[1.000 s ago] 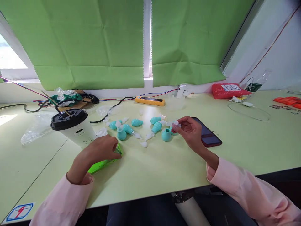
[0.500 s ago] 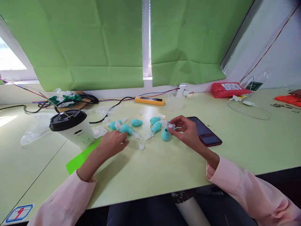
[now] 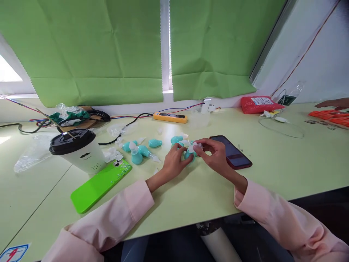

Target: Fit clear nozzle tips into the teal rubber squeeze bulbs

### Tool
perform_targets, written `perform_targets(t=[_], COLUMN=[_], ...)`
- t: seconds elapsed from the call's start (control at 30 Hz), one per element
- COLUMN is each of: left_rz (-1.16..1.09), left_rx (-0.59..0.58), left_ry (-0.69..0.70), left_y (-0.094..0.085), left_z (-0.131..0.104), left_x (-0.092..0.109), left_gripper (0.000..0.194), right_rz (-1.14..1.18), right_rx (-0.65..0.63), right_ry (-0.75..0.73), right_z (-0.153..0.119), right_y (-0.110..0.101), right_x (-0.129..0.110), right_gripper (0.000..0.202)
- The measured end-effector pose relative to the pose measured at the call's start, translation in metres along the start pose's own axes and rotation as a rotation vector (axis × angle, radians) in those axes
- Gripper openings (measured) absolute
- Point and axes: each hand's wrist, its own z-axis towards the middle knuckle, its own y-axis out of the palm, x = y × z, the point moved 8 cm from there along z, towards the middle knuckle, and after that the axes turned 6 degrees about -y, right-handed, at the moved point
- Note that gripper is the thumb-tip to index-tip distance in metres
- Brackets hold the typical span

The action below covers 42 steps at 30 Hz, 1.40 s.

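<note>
Several turquoise bulbs, some with clear tips, lie mid-table; one bulb (image 3: 155, 143) lies on its side and another (image 3: 136, 157) stands near the left of the group. My right hand (image 3: 214, 153) pinches a small clear plastic piece (image 3: 200, 146). Beside it, my left hand (image 3: 174, 161) has its thumb and fingers around a turquoise bulb (image 3: 188, 155), just below the clear piece. Fingers partly cover that bulb, and whether the two pieces touch is hard to tell.
A white paper cup (image 3: 89, 160) with a black lid and a green phone case (image 3: 99, 185) are on the left. Behind my right hand lies a dark phone (image 3: 233, 153). A yellow meter (image 3: 170, 117) and red packet (image 3: 260, 104) lie at the back. Another person's hand (image 3: 334, 104) is far right.
My left hand has moved right from the left bulbs to the bulb by my right hand. A bulb now stands at the left of the group. The view has shifted slightly, and the other person's hand shows more.
</note>
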Motion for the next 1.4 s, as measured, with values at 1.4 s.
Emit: perform_targets(t=[1.4], left_rz=[-0.187], left_rx=[-0.103], left_ry=[0.012], left_y=[-0.058], left_z=[-0.058], left_x=[-0.008], left_gripper=[0.027], right_rz=[0.442], right_rx=[-0.507], right_ry=[0.206], right_z=[-0.038], right_y=[0.067], right_x=[-0.002], right_gripper=[0.033])
